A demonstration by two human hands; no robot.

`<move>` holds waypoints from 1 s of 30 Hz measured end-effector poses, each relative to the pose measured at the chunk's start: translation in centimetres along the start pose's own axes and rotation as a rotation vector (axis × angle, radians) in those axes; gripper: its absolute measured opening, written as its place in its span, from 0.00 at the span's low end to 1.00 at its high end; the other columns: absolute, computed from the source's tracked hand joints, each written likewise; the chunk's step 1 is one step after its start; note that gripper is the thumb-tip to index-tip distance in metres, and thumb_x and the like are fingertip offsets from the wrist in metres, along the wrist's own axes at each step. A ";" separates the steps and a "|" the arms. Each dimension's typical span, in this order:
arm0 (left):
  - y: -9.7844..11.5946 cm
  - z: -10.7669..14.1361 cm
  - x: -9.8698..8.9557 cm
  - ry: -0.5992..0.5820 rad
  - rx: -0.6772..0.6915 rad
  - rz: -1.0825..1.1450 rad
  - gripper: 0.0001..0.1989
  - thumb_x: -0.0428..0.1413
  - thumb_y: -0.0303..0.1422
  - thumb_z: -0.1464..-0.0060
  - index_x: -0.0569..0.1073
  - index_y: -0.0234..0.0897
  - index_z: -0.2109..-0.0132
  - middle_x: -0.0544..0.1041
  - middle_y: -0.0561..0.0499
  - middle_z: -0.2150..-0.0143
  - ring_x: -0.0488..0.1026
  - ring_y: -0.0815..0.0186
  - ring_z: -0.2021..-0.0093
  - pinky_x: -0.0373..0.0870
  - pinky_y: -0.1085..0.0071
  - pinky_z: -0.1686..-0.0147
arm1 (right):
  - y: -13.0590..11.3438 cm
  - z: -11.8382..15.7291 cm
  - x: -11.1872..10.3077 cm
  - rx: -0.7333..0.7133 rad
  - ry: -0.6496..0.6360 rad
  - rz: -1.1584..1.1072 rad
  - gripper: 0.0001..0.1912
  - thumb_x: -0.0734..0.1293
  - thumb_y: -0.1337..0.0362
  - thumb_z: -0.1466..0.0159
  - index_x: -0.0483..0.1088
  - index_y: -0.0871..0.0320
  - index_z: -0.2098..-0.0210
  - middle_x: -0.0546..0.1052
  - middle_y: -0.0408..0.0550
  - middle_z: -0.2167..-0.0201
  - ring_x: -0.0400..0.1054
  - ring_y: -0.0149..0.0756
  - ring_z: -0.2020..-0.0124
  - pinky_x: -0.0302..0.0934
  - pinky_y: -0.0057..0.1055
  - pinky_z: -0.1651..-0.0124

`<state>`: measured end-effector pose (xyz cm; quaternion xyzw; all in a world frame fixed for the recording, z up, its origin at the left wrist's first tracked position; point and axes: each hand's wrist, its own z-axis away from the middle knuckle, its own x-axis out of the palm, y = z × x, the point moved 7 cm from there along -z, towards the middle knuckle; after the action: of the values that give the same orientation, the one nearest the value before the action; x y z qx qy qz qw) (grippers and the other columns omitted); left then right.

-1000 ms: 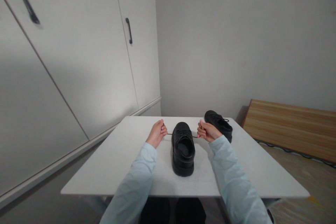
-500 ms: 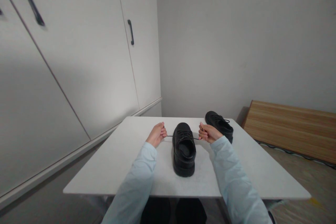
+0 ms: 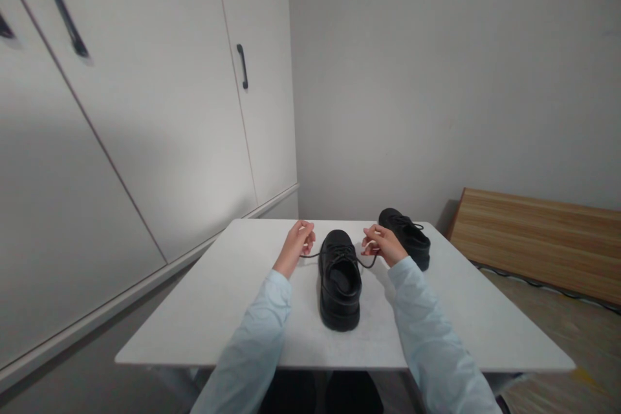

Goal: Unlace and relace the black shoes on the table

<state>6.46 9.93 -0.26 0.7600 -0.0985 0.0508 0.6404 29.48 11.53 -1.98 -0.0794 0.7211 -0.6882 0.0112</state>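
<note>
A black lace-up shoe (image 3: pixel 340 284) stands on the white table (image 3: pixel 204 323) with its toe pointing away from me. Its lace ends come out at both sides and hang slack. My left hand (image 3: pixel 298 244) is left of the shoe's front, fingers loosely bent and apart; the left lace end (image 3: pixel 312 255) passes beneath it. On the other side my right hand (image 3: pixel 381 244) hovers with loosely curled, parted fingers. The right lace end (image 3: pixel 367 266) curves up and disappears behind this hand. Neither hand appears to grip a lace.
A second black shoe (image 3: pixel 406 236), laced, stands at the table's far right corner, just behind my right hand. White cabinets (image 3: pixel 160 110) with dark handles line the left. A wood-grain board (image 3: pixel 538 239) leans beyond the table on the right, near the grey wall (image 3: pixel 436 77).
Both lace ends were taut in my closed hands and are now slack. My fingers have loosened, and the hands have come slightly closer to the shoe.
</note>
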 end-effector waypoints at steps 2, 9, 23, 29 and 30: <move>0.5 0.0 -0.1 0.024 0.058 -0.061 0.15 0.57 0.43 0.52 0.63 0.37 0.68 0.67 0.57 0.76 0.58 0.77 0.82 0.49 0.81 0.85 | -0.5 0.1 -0.1 -0.048 0.035 0.081 0.21 0.73 0.50 0.53 0.62 0.58 0.75 0.73 0.41 0.78 0.66 0.27 0.83 0.67 0.31 0.73; 1.3 0.4 1.7 -0.162 0.272 -0.437 0.12 0.58 0.40 0.52 0.72 0.34 0.68 0.74 0.50 0.70 0.69 0.69 0.68 0.64 0.74 0.68 | -1.9 0.5 1.9 -0.198 -0.140 0.336 0.20 0.72 0.50 0.52 0.68 0.61 0.73 0.68 0.40 0.80 0.60 0.25 0.80 0.53 0.22 0.81; -0.3 0.8 3.0 -0.335 0.262 -0.647 0.11 0.60 0.38 0.54 0.74 0.34 0.68 0.74 0.50 0.68 0.71 0.66 0.66 0.64 0.72 0.66 | 0.5 1.6 3.6 0.085 -0.495 0.394 0.21 0.69 0.48 0.49 0.63 0.59 0.74 0.69 0.37 0.88 0.46 0.18 0.92 0.36 0.20 0.89; -0.6 0.9 3.0 -0.341 0.268 -0.625 0.12 0.58 0.40 0.53 0.74 0.35 0.68 0.74 0.50 0.68 0.70 0.66 0.66 0.64 0.72 0.66 | 0.3 2.5 3.9 0.097 -0.626 0.332 0.18 0.62 0.53 0.42 0.69 0.63 0.74 0.59 0.33 0.94 0.45 0.20 0.93 0.35 0.20 0.88; -0.7 0.9 2.9 -0.344 0.266 -0.622 0.12 0.58 0.40 0.53 0.74 0.35 0.68 0.74 0.50 0.68 0.70 0.66 0.66 0.64 0.72 0.66 | 0.1 2.7 4.0 0.087 -0.656 0.303 0.17 0.61 0.54 0.42 0.70 0.64 0.73 0.58 0.33 0.94 0.45 0.20 0.92 0.34 0.20 0.88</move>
<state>9.44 8.95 -0.46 0.8275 0.0384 -0.2619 0.4952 25.83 8.31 -1.87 -0.1878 0.6527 -0.6466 0.3472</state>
